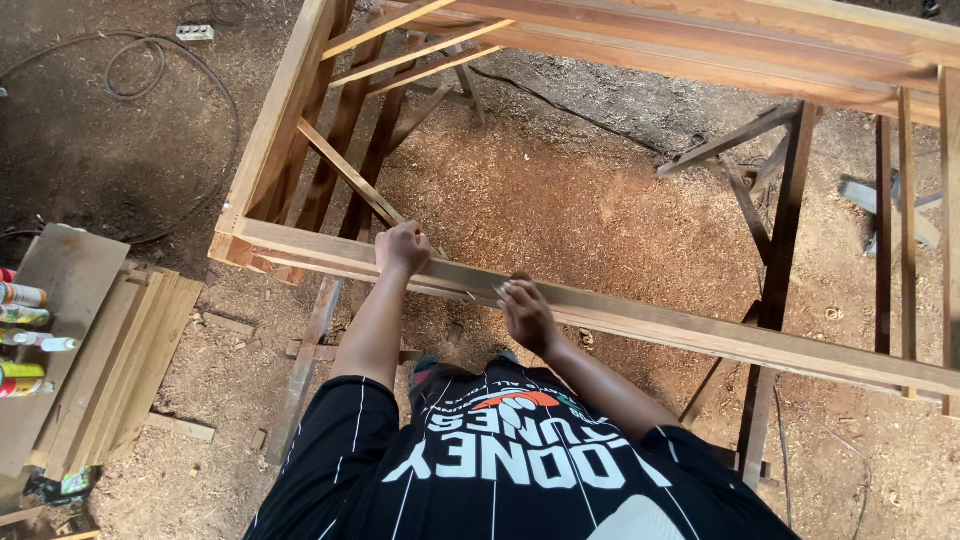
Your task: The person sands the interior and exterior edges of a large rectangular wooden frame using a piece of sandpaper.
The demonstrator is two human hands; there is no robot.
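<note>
A large wooden frame (640,318) rests on trestles in front of me, its near rail running from left to lower right. My left hand (402,249) is closed over the top of that near rail, close to the left corner joint. My right hand (526,313) lies on the same rail a little further right, with its fingers spread flat against the near face of the wood. Neither hand carries a tool.
Sawdust covers the dirt floor (560,190). A stack of planks (120,370) lies at the left with several spray cans (22,340) beside it. Black cables (190,70) loop at the top left. A wooden trestle (775,270) stands under the frame at right.
</note>
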